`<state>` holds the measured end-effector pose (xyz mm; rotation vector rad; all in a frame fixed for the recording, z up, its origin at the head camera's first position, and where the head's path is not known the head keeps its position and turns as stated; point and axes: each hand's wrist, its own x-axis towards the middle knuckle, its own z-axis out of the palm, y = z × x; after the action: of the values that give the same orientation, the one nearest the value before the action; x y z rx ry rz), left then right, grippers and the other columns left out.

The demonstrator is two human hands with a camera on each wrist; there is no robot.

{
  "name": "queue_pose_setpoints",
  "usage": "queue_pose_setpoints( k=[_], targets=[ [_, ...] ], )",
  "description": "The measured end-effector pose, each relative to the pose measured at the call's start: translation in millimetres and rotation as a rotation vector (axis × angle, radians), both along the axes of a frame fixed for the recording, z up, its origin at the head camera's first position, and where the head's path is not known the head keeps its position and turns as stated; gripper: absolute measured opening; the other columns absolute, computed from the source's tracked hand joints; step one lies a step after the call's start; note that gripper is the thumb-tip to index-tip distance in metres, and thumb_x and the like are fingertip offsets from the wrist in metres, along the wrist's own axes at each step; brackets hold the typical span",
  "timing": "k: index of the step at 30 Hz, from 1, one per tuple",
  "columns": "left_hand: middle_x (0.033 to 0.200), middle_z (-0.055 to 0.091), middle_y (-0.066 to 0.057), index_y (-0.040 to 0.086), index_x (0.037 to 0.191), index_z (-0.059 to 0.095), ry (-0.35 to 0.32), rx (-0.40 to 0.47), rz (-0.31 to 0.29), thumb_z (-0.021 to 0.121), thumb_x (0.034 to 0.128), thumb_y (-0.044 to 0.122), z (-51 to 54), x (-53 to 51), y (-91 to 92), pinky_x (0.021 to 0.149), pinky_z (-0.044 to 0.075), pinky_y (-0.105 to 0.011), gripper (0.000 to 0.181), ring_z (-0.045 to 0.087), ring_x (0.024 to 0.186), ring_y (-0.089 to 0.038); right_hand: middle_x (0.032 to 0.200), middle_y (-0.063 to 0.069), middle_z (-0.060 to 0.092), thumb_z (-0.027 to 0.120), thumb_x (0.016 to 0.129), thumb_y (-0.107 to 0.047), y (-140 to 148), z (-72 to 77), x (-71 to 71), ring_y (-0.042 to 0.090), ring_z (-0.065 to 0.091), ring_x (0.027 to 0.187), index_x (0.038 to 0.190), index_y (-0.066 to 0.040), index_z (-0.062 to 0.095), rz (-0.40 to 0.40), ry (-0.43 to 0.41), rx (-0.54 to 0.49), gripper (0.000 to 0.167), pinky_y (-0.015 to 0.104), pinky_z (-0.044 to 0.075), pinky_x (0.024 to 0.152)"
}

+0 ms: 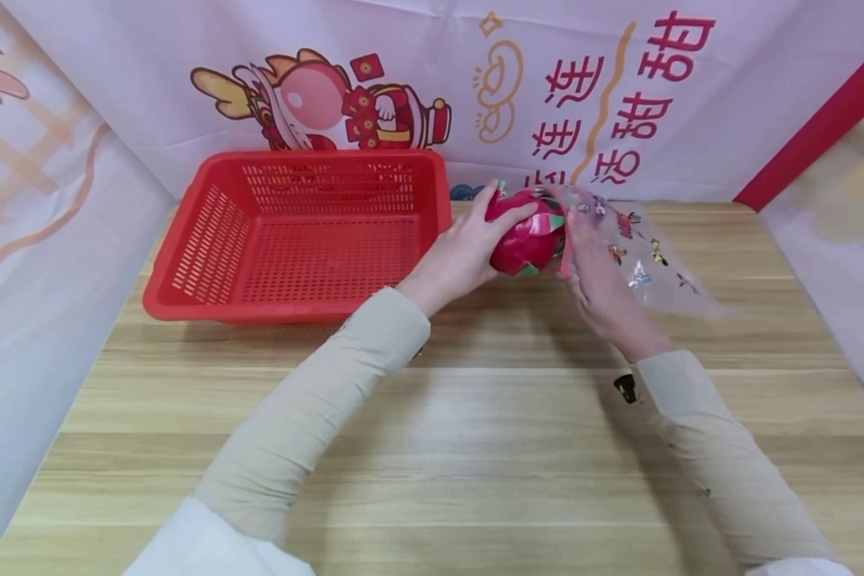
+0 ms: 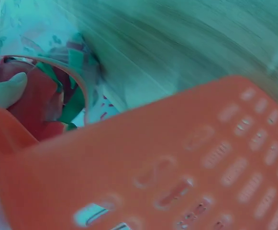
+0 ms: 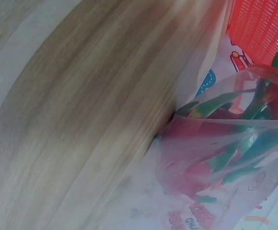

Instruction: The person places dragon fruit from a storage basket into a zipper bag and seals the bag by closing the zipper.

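At the back of the table, my left hand grips a red dragon fruit with green scales. The fruit is at the mouth of a clear plastic bag printed with small cartoon figures. My right hand holds the bag by its reddish rim, its fingertips partly hidden. In the left wrist view, the thumb lies on the dragon fruit, and the bag's rim curves around it. Through the plastic in the right wrist view, a dragon fruit shows inside the bag; another is partly visible near the rim.
A red perforated basket stands left of the hands, its right end close to the left wrist. Behind it hangs a printed white cloth. A small black item shows beside the right sleeve on the wooden table.
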<state>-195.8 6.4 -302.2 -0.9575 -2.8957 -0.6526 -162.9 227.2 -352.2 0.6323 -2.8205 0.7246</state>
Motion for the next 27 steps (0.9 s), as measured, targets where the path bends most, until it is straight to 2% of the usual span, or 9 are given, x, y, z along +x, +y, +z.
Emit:
queue_pose_setpoints(
  k=[2,4,6,8,12,16,21,24,27],
  targets=[
    [0.157,0.018,-0.016,0.029,0.147,0.033,-0.007,0.002,-0.012,0.079,0.0772,0.025,-1.2,-1.2,-2.6,0.100,0.050,-0.041,0.083,0.031,0.141,-0.032,0.163,0.009,0.000,0.040,0.100,-0.018,0,-0.1,1.0,0.029,0.004,0.151,0.154,-0.017,-0.007,0.009,-0.019,0.008,0.071,0.050,0.011,0.121],
    [0.157,0.018,-0.016,0.028,0.147,0.033,-0.022,0.011,-0.021,0.080,0.0762,0.023,-2.3,-1.8,-4.7,0.100,0.049,-0.041,0.085,0.029,0.142,-0.031,0.163,0.008,-0.001,0.040,0.101,-0.039,0,-0.2,2.4,0.029,0.003,0.151,0.154,-0.018,-0.007,0.028,-0.030,-0.006,0.074,0.054,0.013,0.120],
    [0.156,0.018,-0.016,0.027,0.147,0.033,-0.022,0.021,-0.030,0.080,0.0758,0.023,-3.5,-2.1,-6.1,0.101,0.049,-0.040,0.085,0.029,0.142,-0.031,0.163,0.008,0.001,0.035,0.094,-0.061,1,0.6,3.8,0.031,0.005,0.150,0.155,-0.020,-0.004,0.044,-0.035,-0.061,0.083,0.059,0.015,0.118],
    [0.155,0.020,-0.018,0.026,0.146,0.033,-0.016,0.027,-0.039,0.080,0.0764,0.023,-4.9,-2.6,-7.2,0.102,0.049,-0.041,0.084,0.030,0.141,-0.031,0.162,0.010,0.006,0.031,0.088,-0.071,2,2.3,3.5,0.035,0.010,0.149,0.155,-0.020,0.004,0.045,-0.027,-0.153,0.088,0.066,0.018,0.113],
    [0.150,0.025,-0.019,0.025,0.146,0.033,0.008,0.019,-0.051,0.079,0.0771,0.025,-7.5,-2.9,-8.7,0.102,0.048,-0.041,0.083,0.032,0.138,-0.031,0.161,0.014,0.015,0.042,0.100,-0.041,6,10.4,-2.9,0.038,0.015,0.147,0.152,-0.010,0.021,-0.004,-0.019,-0.288,0.065,0.066,0.020,0.112],
    [0.149,0.026,-0.017,0.025,0.146,0.032,0.016,0.009,-0.060,0.079,0.0775,0.026,-8.2,-3.3,-10.6,0.102,0.048,-0.040,0.083,0.031,0.138,-0.029,0.162,0.014,0.005,0.061,0.090,-0.011,11,22.3,-12.9,0.033,0.001,0.150,0.153,-0.007,0.016,-0.024,-0.146,-0.197,0.077,0.066,0.014,0.114],
    [0.148,0.026,-0.015,0.024,0.145,0.033,0.025,0.035,-0.070,0.079,0.0778,0.027,-11.4,-4.8,-14.5,0.102,0.048,-0.038,0.081,0.029,0.138,-0.027,0.163,0.002,-0.002,0.064,0.087,-0.022,12,32.9,-21.9,0.030,-0.003,0.151,0.155,-0.028,0.006,0.006,-0.350,-0.115,0.089,0.072,0.015,0.110],
    [0.148,0.026,-0.014,0.024,0.144,0.034,0.033,0.046,-0.079,0.079,0.0779,0.026,-13.0,-5.1,-15.4,0.102,0.049,-0.038,0.080,0.030,0.138,-0.027,0.163,-0.004,0.003,0.060,0.088,-0.030,9,33.1,-23.0,0.031,0.006,0.150,0.151,-0.042,0.005,-0.006,-0.376,-0.114,0.085,0.074,0.020,0.106],
    [0.148,0.026,-0.014,0.025,0.144,0.035,0.035,0.044,-0.090,0.079,0.0776,0.025,-13.2,-5.2,-14.6,0.102,0.049,-0.038,0.080,0.030,0.138,-0.027,0.163,-0.005,0.007,0.059,0.089,-0.026,6,30.2,-22.8,0.029,0.007,0.150,0.151,-0.043,0.008,0.009,-0.341,-0.130,0.082,0.073,0.018,0.108]
  ],
)
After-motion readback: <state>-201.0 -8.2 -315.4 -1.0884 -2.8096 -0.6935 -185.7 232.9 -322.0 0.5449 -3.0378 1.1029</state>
